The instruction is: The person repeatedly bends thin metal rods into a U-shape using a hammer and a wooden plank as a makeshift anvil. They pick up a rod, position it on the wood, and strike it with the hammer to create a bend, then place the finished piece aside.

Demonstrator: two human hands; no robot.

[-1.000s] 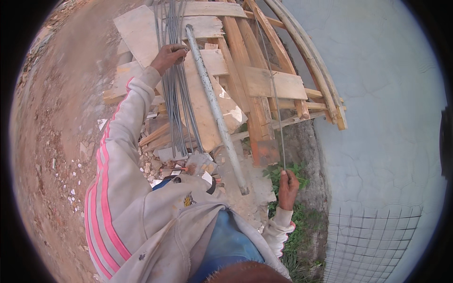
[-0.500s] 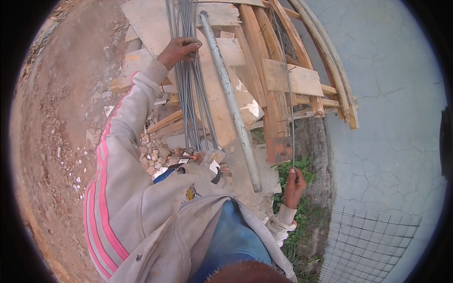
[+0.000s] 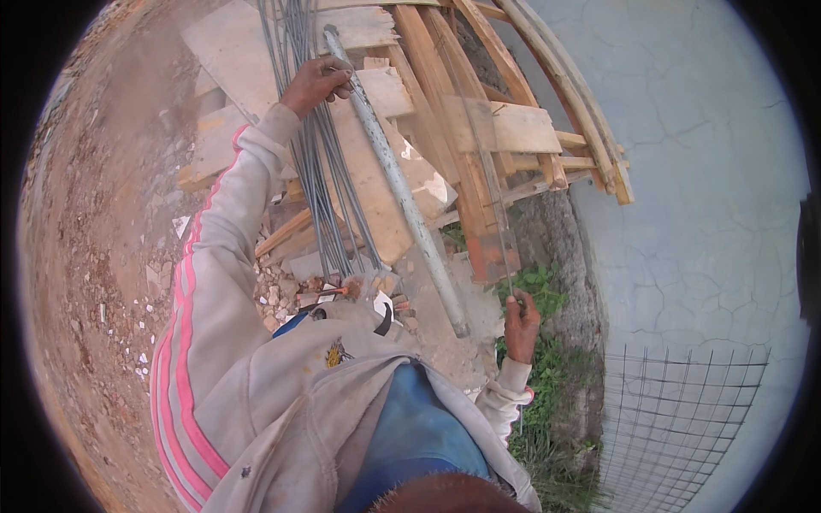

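In the right hand (image 3: 521,328), a thin rod (image 3: 499,208) is pinched at its near end; its axis is directed forward-left, over rough planks (image 3: 528,130). The left hand (image 3: 311,87) is curled above a metal bundle (image 3: 325,197); its contents cannot be told. Room is bounded rightward by a cracked wall (image 3: 693,214)

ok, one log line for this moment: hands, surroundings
left hand: above thin-rod bundle, grip unclear | right hand: pinching single rod | between hands: pale pipe, wooden boards | right: pale wall, wire mesh
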